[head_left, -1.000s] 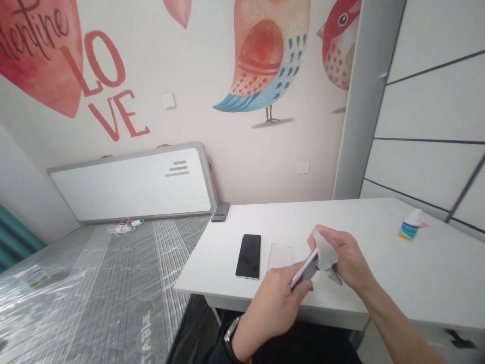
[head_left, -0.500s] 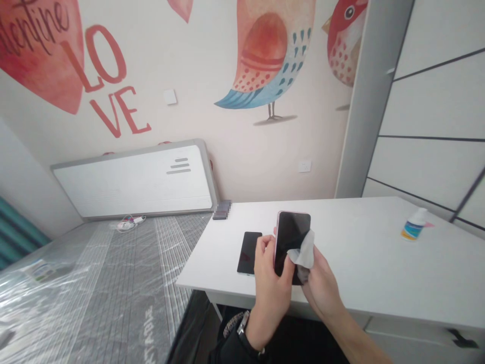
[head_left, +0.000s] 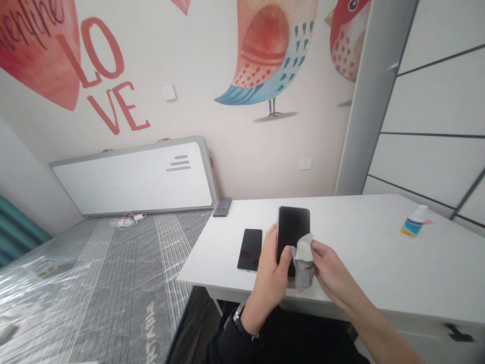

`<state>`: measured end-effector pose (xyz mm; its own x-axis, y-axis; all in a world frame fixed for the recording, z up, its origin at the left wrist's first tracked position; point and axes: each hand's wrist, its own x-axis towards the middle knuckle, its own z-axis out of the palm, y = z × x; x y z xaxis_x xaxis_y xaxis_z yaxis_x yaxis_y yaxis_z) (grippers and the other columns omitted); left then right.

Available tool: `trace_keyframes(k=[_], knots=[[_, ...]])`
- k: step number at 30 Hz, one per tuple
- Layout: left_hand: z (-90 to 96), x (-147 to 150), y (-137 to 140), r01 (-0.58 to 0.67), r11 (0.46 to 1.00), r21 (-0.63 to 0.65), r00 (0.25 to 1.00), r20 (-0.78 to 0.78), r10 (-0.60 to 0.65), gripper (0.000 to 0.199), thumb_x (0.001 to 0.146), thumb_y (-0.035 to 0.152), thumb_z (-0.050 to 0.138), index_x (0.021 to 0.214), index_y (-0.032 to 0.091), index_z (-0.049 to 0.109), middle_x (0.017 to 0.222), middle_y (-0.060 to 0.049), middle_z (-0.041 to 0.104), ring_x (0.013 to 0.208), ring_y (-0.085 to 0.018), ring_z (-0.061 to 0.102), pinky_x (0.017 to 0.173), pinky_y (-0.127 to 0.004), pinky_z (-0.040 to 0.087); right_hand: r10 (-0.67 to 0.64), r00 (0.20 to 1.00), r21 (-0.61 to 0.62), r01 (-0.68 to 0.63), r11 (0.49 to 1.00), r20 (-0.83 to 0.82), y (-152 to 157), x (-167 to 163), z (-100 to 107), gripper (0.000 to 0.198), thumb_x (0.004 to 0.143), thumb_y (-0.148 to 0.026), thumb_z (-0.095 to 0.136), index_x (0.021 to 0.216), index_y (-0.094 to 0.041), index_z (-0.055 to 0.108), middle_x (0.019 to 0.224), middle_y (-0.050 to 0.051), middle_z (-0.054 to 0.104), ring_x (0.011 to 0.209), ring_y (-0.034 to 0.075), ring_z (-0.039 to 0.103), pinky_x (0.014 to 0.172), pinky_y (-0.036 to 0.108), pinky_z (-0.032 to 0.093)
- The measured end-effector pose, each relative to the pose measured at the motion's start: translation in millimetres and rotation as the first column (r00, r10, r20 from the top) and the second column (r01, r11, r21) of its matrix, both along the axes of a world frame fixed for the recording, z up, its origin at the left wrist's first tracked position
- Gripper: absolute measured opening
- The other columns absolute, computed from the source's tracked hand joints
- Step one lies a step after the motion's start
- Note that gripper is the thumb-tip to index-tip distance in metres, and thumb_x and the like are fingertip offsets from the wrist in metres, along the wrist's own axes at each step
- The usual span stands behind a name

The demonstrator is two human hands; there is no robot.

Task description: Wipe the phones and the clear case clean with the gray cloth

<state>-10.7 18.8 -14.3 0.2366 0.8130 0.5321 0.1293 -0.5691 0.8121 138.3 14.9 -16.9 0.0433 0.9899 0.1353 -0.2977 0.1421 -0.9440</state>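
My left hand (head_left: pixel 271 275) holds a pink-edged phone (head_left: pixel 292 228) upright above the white desk (head_left: pixel 379 263), its dark screen facing me. My right hand (head_left: pixel 329 270) pinches a small grey-white cloth (head_left: pixel 303 259) pressed against the lower right of that screen. A second black phone (head_left: pixel 250 249) lies flat on the desk just left of my left hand. My left wrist wears a dark watch (head_left: pixel 239 321).
A small bottle (head_left: pixel 413 222) with a blue and yellow label stands at the desk's far right. A small dark object (head_left: pixel 222 207) sits at the desk's back left corner. A plastic-wrapped mattress (head_left: pixel 94 283) lies left of the desk, a white panel (head_left: pixel 132 177) leaning on the wall behind it.
The phone went from tilted edge-on to upright with the screen facing me. The cloth has slid lower on the screen, and both hands shifted slightly.
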Motion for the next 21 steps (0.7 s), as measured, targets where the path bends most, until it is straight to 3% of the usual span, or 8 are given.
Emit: trace_keyframes(k=[2, 5, 9, 13, 17, 19, 21], knots=[[-2.7, 4.7, -1.0, -0.001, 1.0, 0.002, 1.0, -0.001, 0.001, 0.051, 0.108, 0.044, 0.044, 0.156, 0.026, 0.045, 0.166, -0.01, 0.044, 0.155, -0.025, 0.037, 0.131, -0.044, 0.025, -0.031, 0.989, 0.029, 0.036, 0.999, -0.141, 0.8, -3.5, -3.0, 0.046, 0.065, -0.06, 0.093, 0.093, -0.025, 0.08, 0.091, 0.007, 0.082, 0.091, 0.029, 0.076, 0.078, 0.034, 0.062], [-5.7, 10.7, -2.8, 0.009, 0.999, -0.034, 1.0, 0.021, -0.008, 0.055, 0.109, 0.045, 0.041, 0.16, 0.026, 0.039, 0.168, -0.01, 0.042, 0.157, -0.024, 0.035, 0.132, -0.043, 0.024, -0.039, 0.961, 0.035, 0.05, 0.998, -0.274, -2.8, -10.9, -8.8, 0.045, 0.068, -0.055, 0.093, 0.101, -0.028, 0.079, 0.095, 0.006, 0.082, 0.095, 0.029, 0.077, 0.083, 0.038, 0.064], [-5.4, 13.8, -2.1, -0.008, 0.997, -0.08, 0.998, 0.059, 0.012, 0.057, 0.109, 0.048, 0.039, 0.161, 0.025, 0.037, 0.167, -0.01, 0.042, 0.156, -0.025, 0.036, 0.132, -0.043, 0.025, 0.066, 0.953, -0.02, -0.076, 0.997, -0.297, -10.8, -13.9, -13.7, 0.045, 0.07, -0.051, 0.093, 0.105, -0.026, 0.08, 0.102, 0.008, 0.083, 0.099, 0.031, 0.077, 0.089, 0.043, 0.063], [-1.4, 12.1, -0.2, 0.052, 0.994, -0.093, 0.998, 0.045, -0.048, 0.057, 0.108, 0.05, 0.041, 0.159, 0.024, 0.039, 0.162, -0.012, 0.048, 0.152, -0.026, 0.042, 0.13, -0.044, 0.028, 0.08, 0.977, 0.0, -0.082, 0.997, -0.199, -10.6, -4.0, -14.3, 0.045, 0.063, -0.043, 0.098, 0.101, -0.025, 0.081, 0.103, 0.008, 0.083, 0.097, 0.03, 0.077, 0.088, 0.039, 0.062], [3.2, 2.7, 4.9, 0.166, 0.985, -0.055, 0.986, -0.005, -0.166, 0.056, 0.108, 0.049, 0.041, 0.158, 0.023, 0.041, 0.161, -0.013, 0.049, 0.145, -0.026, 0.051, 0.125, -0.044, 0.037, -0.072, 0.995, 0.057, 0.076, 0.996, -0.068, -0.4, 14.6, -18.3, 0.051, 0.061, -0.052, 0.097, 0.098, -0.022, 0.08, 0.101, 0.009, 0.083, 0.093, 0.03, 0.076, 0.083, 0.037, 0.061], [2.8, -4.2, 10.4, 0.075, 0.997, -0.022, 0.994, -0.083, -0.077, 0.05, 0.109, 0.045, 0.038, 0.151, 0.021, 0.049, 0.158, -0.014, 0.052, 0.138, -0.026, 0.057, 0.121, -0.046, 0.042, -0.182, 0.983, 0.079, 0.179, 0.981, 0.036, 5.2, 24.1, -21.3, 0.055, 0.061, -0.057, 0.094, 0.1, -0.02, 0.08, 0.102, 0.01, 0.083, 0.093, 0.03, 0.075, 0.083, 0.037, 0.06], [-1.4, -9.5, 16.5, -0.085, 0.996, 0.033, 0.957, -0.276, 0.091, 0.042, 0.108, 0.039, 0.041, 0.139, 0.02, 0.061, 0.149, -0.015, 0.06, 0.134, -0.029, 0.06, 0.119, -0.05, 0.043, -0.273, 0.954, 0.087, 0.264, 0.961, 0.124, 9.9, 32.2, -24.2, 0.056, 0.061, -0.057, 0.093, 0.101, -0.02, 0.08, 0.104, 0.01, 0.083, 0.097, 0.031, 0.074, 0.085, 0.039, 0.059]])
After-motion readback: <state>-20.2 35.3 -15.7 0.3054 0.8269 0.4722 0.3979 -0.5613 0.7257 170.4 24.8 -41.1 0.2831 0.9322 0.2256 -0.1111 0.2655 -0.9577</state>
